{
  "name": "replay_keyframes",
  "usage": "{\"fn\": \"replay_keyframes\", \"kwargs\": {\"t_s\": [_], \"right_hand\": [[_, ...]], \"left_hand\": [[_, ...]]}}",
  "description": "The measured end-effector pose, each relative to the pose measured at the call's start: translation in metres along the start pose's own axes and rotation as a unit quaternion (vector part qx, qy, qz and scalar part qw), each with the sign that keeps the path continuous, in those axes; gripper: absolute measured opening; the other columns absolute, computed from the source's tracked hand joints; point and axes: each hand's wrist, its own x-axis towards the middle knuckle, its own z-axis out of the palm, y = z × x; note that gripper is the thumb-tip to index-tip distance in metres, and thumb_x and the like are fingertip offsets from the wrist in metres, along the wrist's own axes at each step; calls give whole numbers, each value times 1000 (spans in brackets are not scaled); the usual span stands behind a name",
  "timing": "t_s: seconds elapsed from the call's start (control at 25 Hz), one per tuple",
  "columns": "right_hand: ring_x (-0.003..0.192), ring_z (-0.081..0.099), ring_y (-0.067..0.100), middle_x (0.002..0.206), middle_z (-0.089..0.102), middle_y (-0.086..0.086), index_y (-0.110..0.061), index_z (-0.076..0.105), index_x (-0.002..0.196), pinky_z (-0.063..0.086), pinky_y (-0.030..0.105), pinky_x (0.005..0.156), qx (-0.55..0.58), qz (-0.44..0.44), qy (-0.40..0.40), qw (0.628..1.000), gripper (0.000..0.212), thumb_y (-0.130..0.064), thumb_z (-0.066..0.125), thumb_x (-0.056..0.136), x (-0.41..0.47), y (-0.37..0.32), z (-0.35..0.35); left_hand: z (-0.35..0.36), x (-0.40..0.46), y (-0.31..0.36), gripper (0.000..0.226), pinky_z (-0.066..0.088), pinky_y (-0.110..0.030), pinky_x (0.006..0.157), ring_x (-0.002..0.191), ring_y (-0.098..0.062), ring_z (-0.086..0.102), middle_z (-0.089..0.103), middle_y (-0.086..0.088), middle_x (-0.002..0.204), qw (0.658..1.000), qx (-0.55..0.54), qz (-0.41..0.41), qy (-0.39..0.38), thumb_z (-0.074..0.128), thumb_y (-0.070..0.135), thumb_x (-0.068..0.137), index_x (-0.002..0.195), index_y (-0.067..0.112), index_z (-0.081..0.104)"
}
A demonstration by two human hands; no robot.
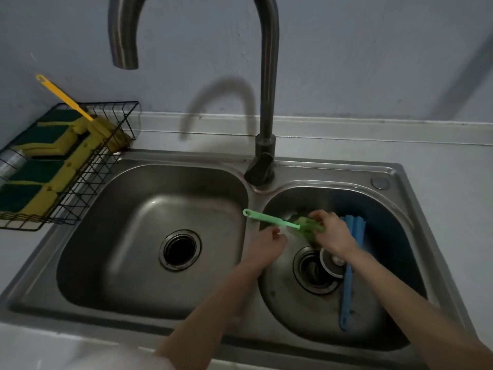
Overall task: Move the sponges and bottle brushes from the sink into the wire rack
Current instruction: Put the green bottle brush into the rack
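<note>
Right hand gripping green brush, one blue brush

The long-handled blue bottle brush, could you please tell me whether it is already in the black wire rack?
No, the long-handled blue bottle brush lies in the right basin of the steel sink, far from the black wire rack.

I see both bare forearms stretched forward; my right hand is curled closed, gripping, while my left hand sits loosely fisted just beside it.
</note>
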Motion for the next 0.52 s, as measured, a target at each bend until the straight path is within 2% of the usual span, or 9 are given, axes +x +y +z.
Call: {"fn": "replay_keyframes", "kwargs": {"t_s": [0.08,0.12,0.2,0.28,0.4,0.48,0.52], "right_hand": [[121,47,35,131,46,21,-11,45,132,38,34,103,-7,9,-18,1000,50,-10,60,84,12,9,5],[123,46,34,134,44,20,-12,43,133,37,34,105,-8,13,-33,999,53,-10,61,84,17,12,9],[126,43,34,136,41,19,-12,41,135,35,36,107,-15,8,-46,999,56,-9,62,83,26,16,16],[126,42,34,134,42,18,-13,41,135,36,39,108,-17,0,-43,999,57,-9,62,82,32,20,20],[124,41,33,129,43,17,-11,45,130,37,39,105,-11,-13,-47,999,54,-6,64,80,37,20,19],[123,41,32,127,43,17,-10,46,126,38,38,103,-6,-15,-42,999,51,-5,65,79,36,21,17],[122,41,32,126,43,17,-9,46,125,38,38,102,-5,-17,-41,999,50,-5,65,79,33,18,16]], "left_hand": [[11,16,1,48,45,-47,101,115,-36,55,58,-20,125,998,-48,-44,5,46,32,84,122,3,49],[14,22,4,44,45,-44,101,114,-35,55,58,-20,123,994,-90,-65,8,46,29,86,120,1,49],[18,31,10,27,47,-36,88,97,-26,58,60,-10,102,978,-184,-98,11,44,20,91,112,5,52],[21,40,10,19,46,-32,77,82,-17,56,55,-1,83,960,-245,-133,18,42,19,93,104,7,53],[21,45,9,26,45,-23,62,67,-12,52,52,0,73,947,-278,-157,23,36,18,96,74,12,49],[20,42,13,29,40,-15,48,61,-10,46,47,0,70,942,-288,-168,26,33,18,97,72,14,46],[19,39,15,28,38,-14,46,61,-9,46,47,0,71,943,-288,-166,27,31,19,97,76,11,48]]}}
